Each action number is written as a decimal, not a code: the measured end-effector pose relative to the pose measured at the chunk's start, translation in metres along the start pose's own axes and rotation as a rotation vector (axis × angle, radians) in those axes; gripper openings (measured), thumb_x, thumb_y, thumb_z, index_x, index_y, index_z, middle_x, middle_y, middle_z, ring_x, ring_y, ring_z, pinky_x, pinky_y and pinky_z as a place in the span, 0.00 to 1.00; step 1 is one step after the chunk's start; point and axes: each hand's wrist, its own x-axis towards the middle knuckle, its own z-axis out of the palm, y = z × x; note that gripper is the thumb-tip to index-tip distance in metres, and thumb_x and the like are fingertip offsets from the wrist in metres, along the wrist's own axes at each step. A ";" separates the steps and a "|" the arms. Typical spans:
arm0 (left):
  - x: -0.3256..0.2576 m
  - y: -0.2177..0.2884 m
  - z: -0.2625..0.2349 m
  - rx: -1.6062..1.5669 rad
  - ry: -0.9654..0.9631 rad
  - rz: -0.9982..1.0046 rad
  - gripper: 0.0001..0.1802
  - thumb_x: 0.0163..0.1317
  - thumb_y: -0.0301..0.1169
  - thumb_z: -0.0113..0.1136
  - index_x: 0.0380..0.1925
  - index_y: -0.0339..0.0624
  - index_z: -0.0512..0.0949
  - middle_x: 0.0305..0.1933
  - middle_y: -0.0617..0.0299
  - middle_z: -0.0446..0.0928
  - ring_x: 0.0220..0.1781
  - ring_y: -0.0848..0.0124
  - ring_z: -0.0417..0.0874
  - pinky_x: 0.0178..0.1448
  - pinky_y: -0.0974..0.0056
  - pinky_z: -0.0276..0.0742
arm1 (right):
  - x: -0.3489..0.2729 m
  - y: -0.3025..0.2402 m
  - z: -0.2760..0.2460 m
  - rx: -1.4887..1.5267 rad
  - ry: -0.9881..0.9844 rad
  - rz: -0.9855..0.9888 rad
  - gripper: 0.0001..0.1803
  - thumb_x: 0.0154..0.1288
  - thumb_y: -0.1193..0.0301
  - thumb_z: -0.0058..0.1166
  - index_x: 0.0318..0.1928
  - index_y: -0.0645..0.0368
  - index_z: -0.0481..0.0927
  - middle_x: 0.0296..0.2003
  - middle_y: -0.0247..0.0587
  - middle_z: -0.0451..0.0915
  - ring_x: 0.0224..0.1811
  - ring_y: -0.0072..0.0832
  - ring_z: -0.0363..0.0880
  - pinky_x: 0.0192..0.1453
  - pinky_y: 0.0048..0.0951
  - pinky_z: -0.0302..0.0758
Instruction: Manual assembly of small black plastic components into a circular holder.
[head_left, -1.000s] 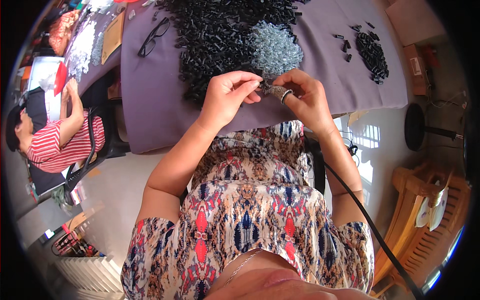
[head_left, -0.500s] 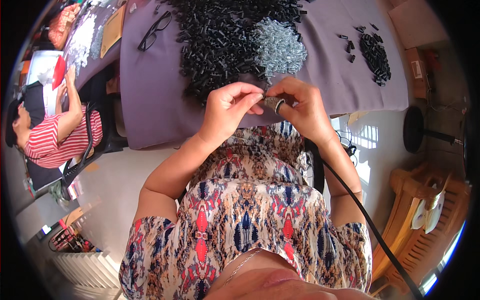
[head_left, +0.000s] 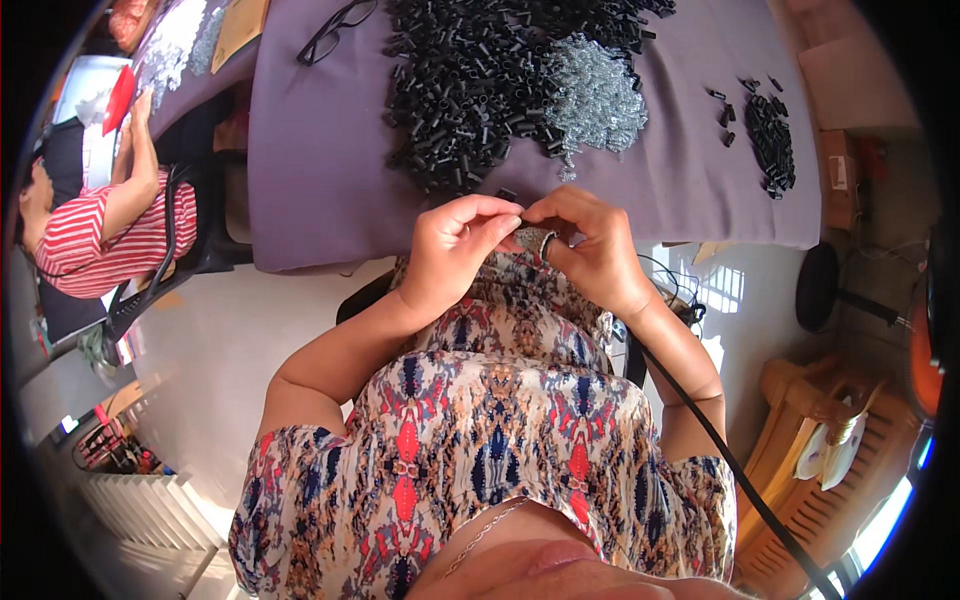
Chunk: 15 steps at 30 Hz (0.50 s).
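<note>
My left hand (head_left: pixel 448 250) and my right hand (head_left: pixel 598 240) meet at the near edge of the purple-covered table (head_left: pixel 318 180). Both pinch with thumb and fingers at the same spot, where a tiny dark bit shows between the tips; the fingers hide most of it. The right hand wears a ring (head_left: pixel 547 244). Just beyond the fingertips lies a loose black tube (head_left: pixel 508 193). Farther off spreads a big pile of short black tubes (head_left: pixel 465 100). Against its right side sits a heap of small silvery, spring-like pieces (head_left: pixel 597 95).
A smaller group of black parts (head_left: pixel 770 150) lies at the right of the table. Eyeglasses (head_left: pixel 336 32) rest at the far left. A person in a striped shirt (head_left: pixel 120 230) sits working at the left. A black cable (head_left: pixel 720 440) runs past my right arm; a wooden chair (head_left: pixel 840 480) stands beyond it.
The view has shifted, so the table and piles appear farther right and higher. My hands, still pinched together, are now slightly farther from the heaps, and the loose tube beyond them is visible.
</note>
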 end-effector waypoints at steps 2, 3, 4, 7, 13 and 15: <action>-0.005 0.002 0.001 -0.006 -0.009 0.004 0.09 0.68 0.24 0.59 0.44 0.29 0.80 0.37 0.60 0.83 0.39 0.74 0.85 0.44 0.69 0.83 | 0.000 0.000 -0.002 0.015 -0.023 0.030 0.18 0.51 0.87 0.52 0.45 0.67 0.81 0.37 0.40 0.81 0.35 0.24 0.80 0.40 0.24 0.76; -0.007 0.002 -0.001 0.126 -0.036 0.108 0.09 0.67 0.23 0.59 0.45 0.30 0.80 0.40 0.58 0.83 0.40 0.73 0.85 0.44 0.69 0.83 | 0.000 0.001 -0.003 0.013 -0.026 0.032 0.18 0.51 0.87 0.52 0.45 0.67 0.81 0.37 0.40 0.81 0.35 0.24 0.80 0.40 0.24 0.76; -0.008 0.002 -0.004 0.255 -0.066 0.212 0.10 0.67 0.21 0.59 0.47 0.30 0.80 0.43 0.56 0.83 0.40 0.72 0.85 0.45 0.68 0.82 | 0.000 0.003 -0.002 0.131 -0.064 0.115 0.19 0.51 0.89 0.50 0.45 0.69 0.80 0.39 0.40 0.80 0.41 0.25 0.81 0.44 0.25 0.77; -0.001 0.004 -0.017 0.597 -0.135 0.472 0.11 0.63 0.19 0.61 0.46 0.32 0.80 0.41 0.53 0.83 0.38 0.68 0.86 0.43 0.67 0.82 | 0.001 0.005 0.001 0.249 -0.091 0.187 0.18 0.52 0.88 0.50 0.46 0.70 0.80 0.40 0.38 0.80 0.42 0.22 0.79 0.45 0.24 0.77; 0.002 0.007 -0.023 0.713 -0.110 0.563 0.12 0.58 0.17 0.64 0.43 0.34 0.80 0.39 0.51 0.82 0.35 0.61 0.86 0.37 0.65 0.80 | 0.007 0.007 0.005 0.230 -0.089 0.169 0.15 0.56 0.86 0.52 0.45 0.68 0.81 0.37 0.36 0.82 0.36 0.17 0.77 0.40 0.21 0.75; 0.004 0.006 -0.025 0.718 -0.096 0.565 0.10 0.59 0.19 0.64 0.41 0.34 0.79 0.37 0.51 0.82 0.34 0.60 0.85 0.36 0.64 0.79 | 0.011 0.006 0.004 0.225 -0.095 0.173 0.14 0.57 0.85 0.52 0.45 0.67 0.81 0.37 0.36 0.82 0.35 0.16 0.76 0.40 0.21 0.75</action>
